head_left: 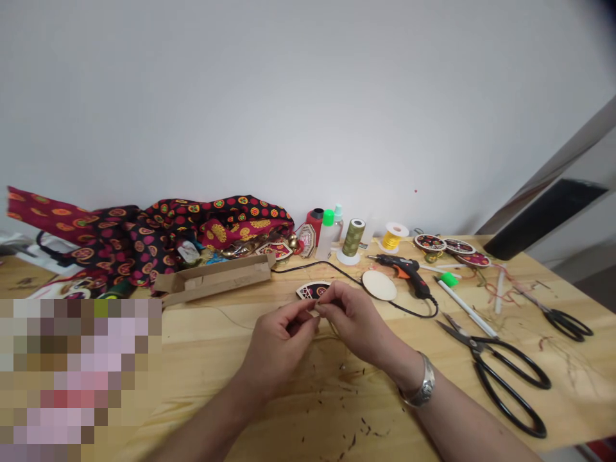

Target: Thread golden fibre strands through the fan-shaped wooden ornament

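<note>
My left hand [282, 343] and my right hand [359, 324] meet over the wooden table [289, 410], fingertips pinched together on a thin olive thread [231, 319] that trails off to the left. A silver bracelet [422, 384] sits on my right wrist. Just beyond my fingers lies a fan-shaped fabric-covered piece [312, 289]. A plain wooden disc [379, 285] lies to its right, beside a black and orange glue gun [407, 271].
Large black scissors [500, 372] and a second pair [563, 319] lie at the right with a white pen [464, 301]. Patterned red fabric [158, 234], a flat cardboard box [216, 279], thread spools [353, 240], glue bottles [327, 232] and round fabric pieces [452, 247] line the back.
</note>
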Demonstrator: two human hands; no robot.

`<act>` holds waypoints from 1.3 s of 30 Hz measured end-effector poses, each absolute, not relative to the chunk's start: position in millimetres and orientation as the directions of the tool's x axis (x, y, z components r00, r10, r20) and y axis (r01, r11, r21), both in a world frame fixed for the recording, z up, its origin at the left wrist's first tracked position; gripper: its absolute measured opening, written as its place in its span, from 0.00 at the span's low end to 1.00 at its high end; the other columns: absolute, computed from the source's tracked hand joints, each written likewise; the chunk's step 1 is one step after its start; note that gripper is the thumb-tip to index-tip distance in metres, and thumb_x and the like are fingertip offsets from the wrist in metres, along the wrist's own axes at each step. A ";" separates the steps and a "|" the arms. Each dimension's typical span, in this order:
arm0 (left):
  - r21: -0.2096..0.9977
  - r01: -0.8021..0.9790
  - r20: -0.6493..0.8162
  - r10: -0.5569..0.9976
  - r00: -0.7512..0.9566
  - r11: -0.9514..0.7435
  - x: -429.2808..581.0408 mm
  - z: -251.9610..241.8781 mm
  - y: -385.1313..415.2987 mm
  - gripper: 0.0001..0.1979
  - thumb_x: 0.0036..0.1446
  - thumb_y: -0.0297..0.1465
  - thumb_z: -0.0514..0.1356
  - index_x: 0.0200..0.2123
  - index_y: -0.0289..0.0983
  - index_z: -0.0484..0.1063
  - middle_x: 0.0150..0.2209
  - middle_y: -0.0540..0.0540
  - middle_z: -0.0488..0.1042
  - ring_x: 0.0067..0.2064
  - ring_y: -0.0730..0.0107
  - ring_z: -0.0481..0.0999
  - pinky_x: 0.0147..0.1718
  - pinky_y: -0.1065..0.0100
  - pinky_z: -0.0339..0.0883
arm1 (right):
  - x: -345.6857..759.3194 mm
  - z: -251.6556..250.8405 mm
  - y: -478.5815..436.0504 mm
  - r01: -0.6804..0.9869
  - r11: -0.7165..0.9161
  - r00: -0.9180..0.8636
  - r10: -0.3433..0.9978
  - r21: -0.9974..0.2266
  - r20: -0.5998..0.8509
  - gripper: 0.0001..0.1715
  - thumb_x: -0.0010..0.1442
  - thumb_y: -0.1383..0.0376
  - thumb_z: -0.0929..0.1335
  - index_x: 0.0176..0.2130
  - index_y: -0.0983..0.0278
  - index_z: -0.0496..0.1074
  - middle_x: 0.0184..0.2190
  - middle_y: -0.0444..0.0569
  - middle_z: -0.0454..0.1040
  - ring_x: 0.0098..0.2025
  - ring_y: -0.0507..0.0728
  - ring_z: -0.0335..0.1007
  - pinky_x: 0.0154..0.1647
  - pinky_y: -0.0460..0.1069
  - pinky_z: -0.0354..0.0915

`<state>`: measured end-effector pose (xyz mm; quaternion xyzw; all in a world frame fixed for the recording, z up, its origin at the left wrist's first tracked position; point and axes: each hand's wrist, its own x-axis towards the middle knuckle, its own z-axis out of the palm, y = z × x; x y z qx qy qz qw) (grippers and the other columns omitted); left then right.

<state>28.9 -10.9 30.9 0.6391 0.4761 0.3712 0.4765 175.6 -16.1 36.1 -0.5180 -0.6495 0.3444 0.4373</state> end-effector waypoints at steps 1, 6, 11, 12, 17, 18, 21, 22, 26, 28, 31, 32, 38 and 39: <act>0.967 0.245 0.011 0.968 0.252 -0.075 29.3 31.1 -10.8 0.14 0.47 0.32 0.59 0.38 0.36 0.75 0.24 0.51 0.73 0.27 0.72 0.69 0.28 0.72 0.62 | 175.4 35.9 -16.2 0.376 0.234 -0.078 0.972 -0.897 0.221 0.06 0.53 0.71 0.63 0.25 0.64 0.65 0.23 0.41 0.66 0.25 0.49 0.60 0.26 0.44 0.56; 0.987 0.159 -0.043 0.977 0.211 0.009 31.2 29.4 -9.6 0.13 0.46 0.34 0.60 0.36 0.36 0.75 0.25 0.51 0.72 0.27 0.73 0.68 0.27 0.73 0.61 | 173.5 34.5 -15.9 0.381 0.217 -0.061 0.976 -0.899 0.210 0.06 0.53 0.72 0.64 0.26 0.64 0.65 0.23 0.41 0.68 0.26 0.50 0.60 0.27 0.44 0.56; 0.993 0.096 -0.087 0.968 0.237 0.066 31.6 29.4 -9.1 0.09 0.46 0.34 0.61 0.30 0.35 0.75 0.26 0.50 0.73 0.29 0.73 0.67 0.29 0.73 0.59 | 170.8 33.4 -15.4 0.374 0.191 -0.016 0.980 -0.908 0.199 0.05 0.52 0.71 0.64 0.26 0.64 0.66 0.23 0.42 0.68 0.26 0.50 0.61 0.28 0.44 0.57; 0.993 0.083 -0.106 0.966 0.235 0.088 31.5 29.6 -8.9 0.08 0.46 0.34 0.61 0.29 0.35 0.75 0.25 0.51 0.72 0.27 0.74 0.66 0.28 0.73 0.59 | 170.1 33.1 -15.2 0.365 0.180 -0.008 0.982 -0.914 0.190 0.05 0.52 0.71 0.64 0.26 0.64 0.66 0.23 0.42 0.68 0.27 0.50 0.61 0.28 0.45 0.57; 0.975 -0.022 -0.212 0.949 0.234 0.223 30.4 26.8 -7.6 0.08 0.45 0.33 0.62 0.28 0.35 0.76 0.19 0.54 0.68 0.21 0.79 0.58 0.21 0.75 0.51 | 166.3 29.2 -13.1 0.268 0.097 0.032 0.993 -0.959 0.110 0.05 0.50 0.69 0.66 0.24 0.65 0.65 0.22 0.41 0.66 0.25 0.50 0.60 0.27 0.44 0.58; 0.972 -0.036 -0.217 0.948 0.232 0.231 30.1 25.9 -7.2 0.08 0.44 0.33 0.62 0.28 0.34 0.76 0.19 0.54 0.67 0.21 0.79 0.57 0.20 0.75 0.49 | 165.8 28.0 -12.5 0.251 0.084 0.037 0.995 -0.964 0.097 0.05 0.50 0.69 0.66 0.24 0.64 0.64 0.21 0.41 0.66 0.25 0.50 0.60 0.26 0.44 0.57; 0.971 -0.038 -0.221 0.950 0.220 0.234 29.5 23.7 -6.3 0.09 0.44 0.34 0.63 0.28 0.34 0.76 0.18 0.54 0.66 0.20 0.79 0.55 0.19 0.75 0.46 | 165.3 24.6 -11.2 0.223 0.066 0.046 0.996 -0.973 0.078 0.05 0.49 0.68 0.66 0.23 0.64 0.64 0.21 0.41 0.65 0.24 0.49 0.58 0.24 0.44 0.57; 0.971 -0.033 -0.224 0.950 0.218 0.237 29.3 23.3 -6.0 0.09 0.43 0.34 0.63 0.28 0.34 0.76 0.17 0.54 0.65 0.19 0.79 0.54 0.18 0.74 0.44 | 165.4 23.6 -11.0 0.221 0.063 0.049 0.996 -0.973 0.076 0.05 0.49 0.68 0.66 0.23 0.64 0.64 0.20 0.41 0.64 0.23 0.49 0.58 0.24 0.44 0.56; 0.962 -0.042 -0.253 0.941 0.225 0.269 28.2 22.2 -4.3 0.10 0.42 0.34 0.63 0.28 0.34 0.76 0.17 0.53 0.66 0.19 0.79 0.55 0.18 0.74 0.43 | 165.6 22.2 -10.8 0.202 0.060 0.051 0.996 -0.978 0.071 0.05 0.49 0.67 0.66 0.24 0.64 0.64 0.20 0.40 0.63 0.23 0.49 0.57 0.22 0.43 0.55; 0.952 -0.071 -0.271 0.929 0.250 0.297 27.7 21.9 -3.5 0.10 0.42 0.34 0.63 0.28 0.35 0.77 0.21 0.51 0.70 0.20 0.78 0.58 0.19 0.73 0.45 | 165.6 22.5 -10.9 0.182 0.053 0.047 0.997 -0.982 0.062 0.05 0.49 0.67 0.66 0.24 0.64 0.64 0.19 0.40 0.63 0.22 0.49 0.57 0.22 0.43 0.55; 0.933 -0.122 -0.295 0.913 0.283 0.340 27.1 22.1 -2.5 0.09 0.41 0.33 0.64 0.28 0.35 0.77 0.23 0.50 0.72 0.20 0.80 0.59 0.19 0.74 0.46 | 166.3 22.9 -11.1 0.158 0.045 0.038 0.998 -0.986 0.052 0.06 0.48 0.66 0.67 0.23 0.64 0.64 0.20 0.40 0.64 0.23 0.49 0.57 0.23 0.44 0.56; 0.927 -0.131 -0.305 0.908 0.286 0.352 26.9 22.3 -2.3 0.09 0.41 0.32 0.64 0.28 0.35 0.77 0.22 0.51 0.71 0.20 0.80 0.58 0.19 0.74 0.45 | 166.8 23.0 -11.0 0.151 0.045 0.031 0.998 -0.988 0.050 0.06 0.48 0.66 0.67 0.23 0.64 0.65 0.20 0.40 0.64 0.23 0.49 0.57 0.24 0.44 0.56; 0.903 -0.138 -0.352 0.885 0.306 0.406 25.2 23.1 -0.6 0.10 0.39 0.32 0.65 0.27 0.33 0.77 0.16 0.54 0.62 0.18 0.82 0.50 0.17 0.73 0.39 | 169.9 26.0 -10.2 0.110 0.049 -0.007 0.999 -0.993 0.049 0.05 0.48 0.66 0.69 0.24 0.65 0.68 0.23 0.42 0.68 0.26 0.49 0.60 0.28 0.44 0.59; 0.901 -0.137 -0.354 0.880 0.316 0.411 24.9 23.1 -0.1 0.11 0.39 0.33 0.65 0.28 0.32 0.77 0.16 0.54 0.61 0.18 0.82 0.49 0.17 0.73 0.39 | 170.1 27.2 -10.2 0.110 0.047 -0.010 0.999 -0.993 0.046 0.04 0.47 0.67 0.69 0.23 0.65 0.69 0.23 0.42 0.68 0.26 0.49 0.61 0.29 0.45 0.59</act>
